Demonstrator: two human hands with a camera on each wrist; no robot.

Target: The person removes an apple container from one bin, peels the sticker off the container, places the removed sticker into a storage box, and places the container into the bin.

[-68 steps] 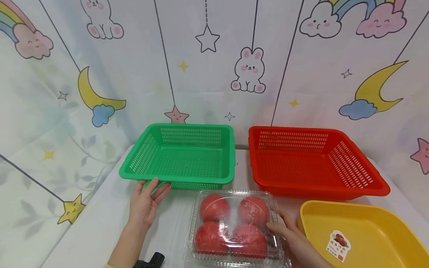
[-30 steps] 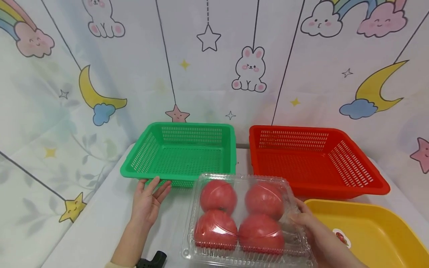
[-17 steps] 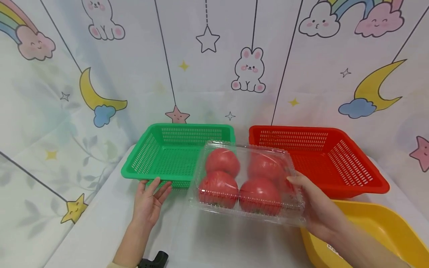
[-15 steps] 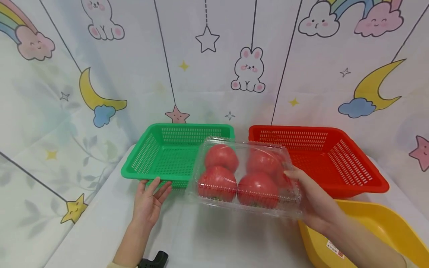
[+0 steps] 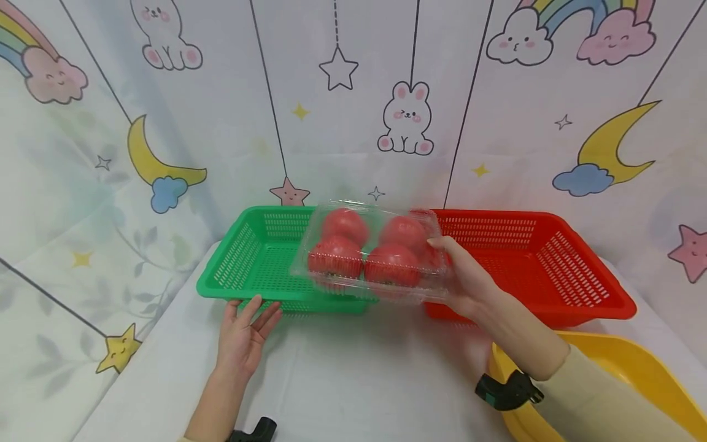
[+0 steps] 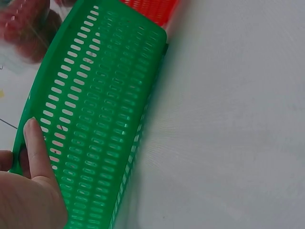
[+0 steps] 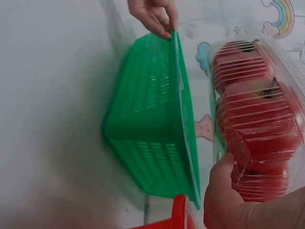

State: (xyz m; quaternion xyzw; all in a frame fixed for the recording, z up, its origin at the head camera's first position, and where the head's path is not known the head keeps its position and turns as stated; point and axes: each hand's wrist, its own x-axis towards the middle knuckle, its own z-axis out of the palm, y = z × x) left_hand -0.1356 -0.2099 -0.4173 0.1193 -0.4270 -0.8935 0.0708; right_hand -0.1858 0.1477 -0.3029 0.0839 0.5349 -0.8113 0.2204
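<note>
My right hand grips the right end of a clear plastic clamshell box holding several red tomatoes. Tilted, the box hangs in the air, overlapping the right part of the green basket in the head view. Green stalk ends show on the tomatoes in the right wrist view, with the thumb against the box. My left hand touches the front rim of the green basket with mostly straight fingers. In the left wrist view one finger lies along the basket's slotted outer wall.
A red basket stands to the right of the green one. In front of it is a yellow tub, partly behind the right forearm. Both rest on a white-covered table, with a printed cloth hanging behind.
My right hand has lifted the clamshell box of tomatoes off the table and carried it forward, then leftward, to the green basket. My left hand stays at the basket's rim.
</note>
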